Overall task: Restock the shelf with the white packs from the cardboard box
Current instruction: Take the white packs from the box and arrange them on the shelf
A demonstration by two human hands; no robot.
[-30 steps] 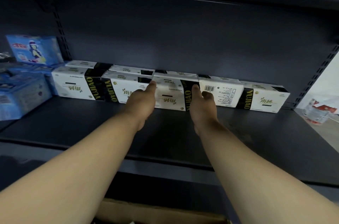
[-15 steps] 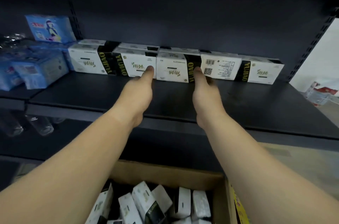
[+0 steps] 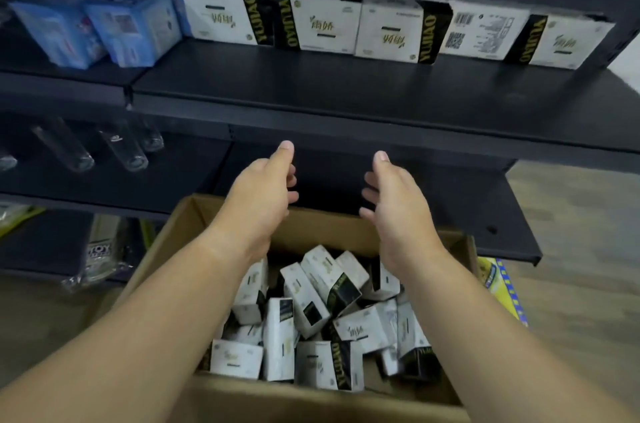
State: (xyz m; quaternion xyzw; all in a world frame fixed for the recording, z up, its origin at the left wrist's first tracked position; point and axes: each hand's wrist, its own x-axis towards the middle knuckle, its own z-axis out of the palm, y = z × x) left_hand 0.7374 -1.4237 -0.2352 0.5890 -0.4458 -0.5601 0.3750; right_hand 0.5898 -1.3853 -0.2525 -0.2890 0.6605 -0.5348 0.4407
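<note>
1. Two bare hands reach forward side by side above the cardboard box (image 3: 166, 249). Left hand (image 3: 258, 195) and right hand (image 3: 398, 204) face each other, palms inward, thumbs up, fingers loosely spread and relaxed. Neither hand holds or touches anything.
2. One dark shelf (image 3: 346, 93) spans the upper part of the view, with darker shelves below it.
3. One open cardboard box sits low in the middle, under the forearms and in front of the shelving.
4. Five white packs (image 3: 214, 11) with black and gold bands stand in a front row at the back of the shelf, side by side and touching. One of them shows a barcode side. Edges of more packs show behind this row; their number cannot be told.
5. Loose white packs (image 3: 304, 304) lie jumbled inside the box, tilted at many angles. About a dozen show, and the arms hide others.
6. Three blue packs (image 3: 135, 27) are clearly seen left of the white row, two in front and one behind.
7. Three clear bottles (image 3: 123, 150) lie on the lower shelf at left.
</note>
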